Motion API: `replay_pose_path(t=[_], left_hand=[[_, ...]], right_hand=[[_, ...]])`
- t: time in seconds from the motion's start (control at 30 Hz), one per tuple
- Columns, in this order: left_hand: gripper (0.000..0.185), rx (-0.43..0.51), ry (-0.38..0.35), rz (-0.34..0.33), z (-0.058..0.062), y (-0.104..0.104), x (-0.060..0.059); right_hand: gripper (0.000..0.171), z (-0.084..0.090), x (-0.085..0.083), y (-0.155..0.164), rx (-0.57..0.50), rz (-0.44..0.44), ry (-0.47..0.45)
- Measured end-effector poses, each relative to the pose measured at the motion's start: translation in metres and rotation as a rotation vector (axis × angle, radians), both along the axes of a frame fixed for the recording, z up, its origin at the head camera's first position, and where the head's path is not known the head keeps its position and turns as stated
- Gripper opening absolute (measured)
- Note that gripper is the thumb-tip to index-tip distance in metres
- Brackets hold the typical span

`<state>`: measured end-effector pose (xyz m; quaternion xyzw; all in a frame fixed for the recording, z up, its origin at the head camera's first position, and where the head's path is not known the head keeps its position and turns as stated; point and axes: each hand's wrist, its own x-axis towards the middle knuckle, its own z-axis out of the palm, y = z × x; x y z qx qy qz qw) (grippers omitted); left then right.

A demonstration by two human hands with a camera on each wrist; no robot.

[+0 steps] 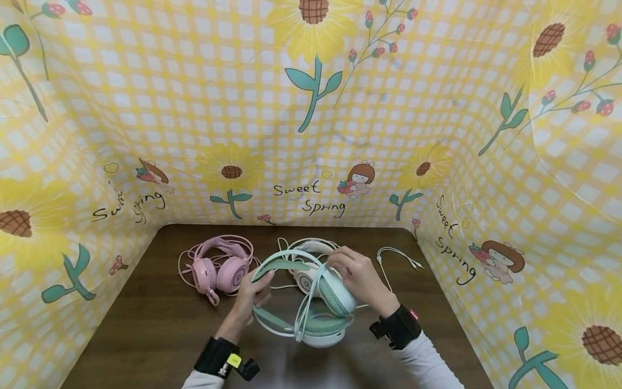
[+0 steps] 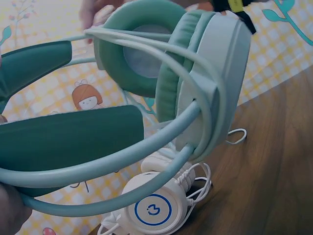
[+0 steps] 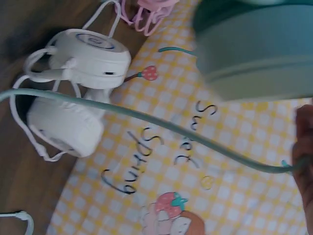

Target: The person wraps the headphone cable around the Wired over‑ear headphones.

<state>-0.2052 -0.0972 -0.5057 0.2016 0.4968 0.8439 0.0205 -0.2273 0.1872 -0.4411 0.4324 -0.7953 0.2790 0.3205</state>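
Observation:
Mint-green headphones [image 1: 340, 292] are held up over the dark table, ear cups toward the right and headband toward the left. My left hand [image 1: 249, 297] grips the headband, its fingers showing at the left edge of the left wrist view. Loops of pale green cable [image 2: 195, 63] wrap across the ear cups. By the far ear cup, my right hand [image 1: 357, 274] pinches the cable, which runs to its fingers in the right wrist view; part of that hand lies outside that view. White headphones [image 3: 90, 61] rest on the table behind the green pair.
Pink headphones [image 1: 233, 274] with their cable coiled about them lie at the back left of the table [image 1: 146, 324]. A pale cable end with plugs [image 1: 413, 263] lies at the back right. Yellow checked cloth [image 1: 311, 151] walls the table at the back and sides.

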Motion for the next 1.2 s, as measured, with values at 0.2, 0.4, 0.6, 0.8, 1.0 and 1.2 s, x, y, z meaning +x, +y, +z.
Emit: replay_pose_path(t=[0.2,0.4,0.6,0.8,1.0,1.2], left_hand=[[0.028,0.071,0.035,-0.114,-0.001,-0.007,-0.002],[0.036,0.198,0.025,-0.228,-0.002,-0.012,-0.001],[0.038,0.332,0.018,-0.323,-0.004,-0.018,-0.003],[0.038,0.320,0.006,-0.272,-0.002,-0.025,-0.005],[0.035,0.300,0.001,-0.236,0.000,-0.028,-0.005],[0.036,0.292,0.007,-0.227,-0.001,-0.030,-0.006]], right_hand=[[0.011,-0.007,0.002,0.012,-0.049,0.010,0.005],[0.017,-0.008,0.004,0.019,0.037,0.040,0.079],[0.038,-0.012,0.008,0.032,0.166,-0.014,0.157],[0.033,-0.018,0.006,0.045,0.082,-0.029,0.279],[0.024,-0.021,0.002,0.049,0.021,0.000,0.355],[0.025,-0.027,0.000,0.054,0.026,-0.016,0.376]])
